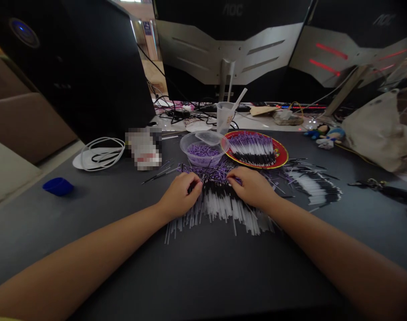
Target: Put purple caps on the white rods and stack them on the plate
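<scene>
At the left edge of the pile, my left hand (182, 194) has its thumb and fingertips closed together; what they hold, if anything, is too small to make out. My right hand (252, 187) pinches on the opposite side, its fingertips over the purple pieces. Between and below both hands lies a row of thin translucent white sticks with black ends (219, 203). Loose short purple pieces (203, 170) are heaped just beyond the fingertips. Behind them, a clear plastic bowl (203, 161) contains more purple pieces. A red plate (281, 154) beside it bears sticks with purple, white and black sections.
More sticks (312, 185) lie right of my right hand. A blue cup-like object (58, 186) and a coiled white cable (103, 154) are on the left. A plastic cup (224, 117) with a straw stands before the monitors (233, 49). A black computer case (79, 67) rises at left.
</scene>
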